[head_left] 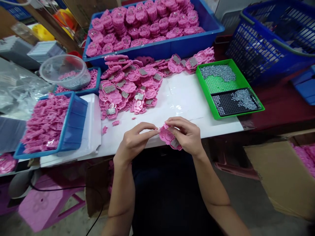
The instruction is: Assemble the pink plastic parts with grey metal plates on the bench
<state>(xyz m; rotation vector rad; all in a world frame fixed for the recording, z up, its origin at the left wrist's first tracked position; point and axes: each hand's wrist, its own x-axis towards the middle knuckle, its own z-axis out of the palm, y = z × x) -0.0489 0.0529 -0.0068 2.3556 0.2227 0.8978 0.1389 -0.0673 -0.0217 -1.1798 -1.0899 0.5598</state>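
Observation:
Over the table's front edge, my right hand (185, 134) grips a pink plastic shell (166, 135) with a grey metal plate at its lower end. The thumb lies on the shell's face, with fingers behind it. My left hand (135, 139) has thumb and forefinger pinched together at the shell's upper left edge; whatever is between the tips is too small to make out. Beyond my hands lies a heap of similar pink shells (128, 87), many with grey plates. A few small pink pieces (115, 123) lie on the white table top (177, 98) near my left hand.
A blue bin (152, 50) of stacked pink parts stands behind the heap. At left are a blue bin (81, 123) of small pink pieces and a clear tub (65, 70). A green tray (209, 98) of screws sits at right, before a blue basket (278, 42).

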